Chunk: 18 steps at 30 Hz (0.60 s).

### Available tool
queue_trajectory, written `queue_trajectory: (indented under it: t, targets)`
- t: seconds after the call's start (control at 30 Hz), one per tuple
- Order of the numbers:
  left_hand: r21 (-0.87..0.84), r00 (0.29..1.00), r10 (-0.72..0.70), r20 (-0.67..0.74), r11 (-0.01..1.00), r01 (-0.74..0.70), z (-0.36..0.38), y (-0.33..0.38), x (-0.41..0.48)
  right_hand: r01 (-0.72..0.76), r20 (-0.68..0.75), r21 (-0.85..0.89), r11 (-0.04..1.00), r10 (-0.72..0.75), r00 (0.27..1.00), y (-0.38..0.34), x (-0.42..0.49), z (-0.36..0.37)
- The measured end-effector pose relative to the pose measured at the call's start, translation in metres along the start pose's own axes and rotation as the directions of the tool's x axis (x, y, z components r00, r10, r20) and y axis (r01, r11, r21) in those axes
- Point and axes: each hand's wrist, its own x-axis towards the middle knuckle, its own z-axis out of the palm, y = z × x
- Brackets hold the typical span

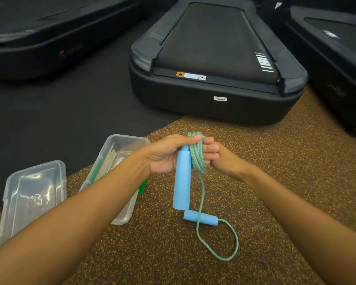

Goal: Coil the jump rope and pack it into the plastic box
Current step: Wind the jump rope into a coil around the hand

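Observation:
A jump rope with a green-blue braided cord and light blue foam handles is partly coiled. My left hand (pixel 164 155) grips the top of one upright handle (pixel 182 179) together with the coil (pixel 196 155). My right hand (pixel 216 156) is closed around the coil from the right. The second handle (pixel 200 218) lies on the speckled floor below, and a loose loop of cord (pixel 228 243) trails from it. The clear plastic box (pixel 127 140) stands open on the floor to the left, partly hidden by my left forearm.
A clear lid (pixel 33 194) lies left of the box. A green object (pixel 142 186) peeks out beside the box. A black treadmill (pixel 216 64) stands just ahead, with others at the far left and right. Brown speckled mat covers the floor under my hands.

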Motion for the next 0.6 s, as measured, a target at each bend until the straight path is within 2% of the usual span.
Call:
queue_trajectory:
  t: [0.17,0.3,0.43,0.5,0.6]
  targets:
    - [-0.041,0.998,0.050,-0.031,0.998,-0.051,-0.004,0.007,-0.002,-0.069,-0.047,0.065,0.995,0.072,0.996,0.017,-0.004,0.014]
    - [-0.043,0.991,0.103,-0.085,0.993,-0.107,-0.009,0.012,0.000,-0.095,0.074,-0.120,0.988,0.105,0.992,0.019,-0.015,0.024]
    - [-0.081,0.993,0.048,-0.106,0.995,-0.057,-0.016,0.016,-0.002,-0.103,0.149,-0.170,0.980,0.129,0.980,0.009,-0.025,0.029]
    - [-0.090,0.995,0.015,-0.101,0.996,-0.024,-0.018,0.016,-0.002,-0.091,0.139,-0.289,0.953,0.136,0.981,-0.003,-0.028,0.025]
    - [-0.052,0.994,-0.033,-0.107,0.998,0.028,-0.020,0.016,-0.003,-0.056,0.124,-0.537,0.841,0.145,0.982,-0.024,-0.032,0.017]
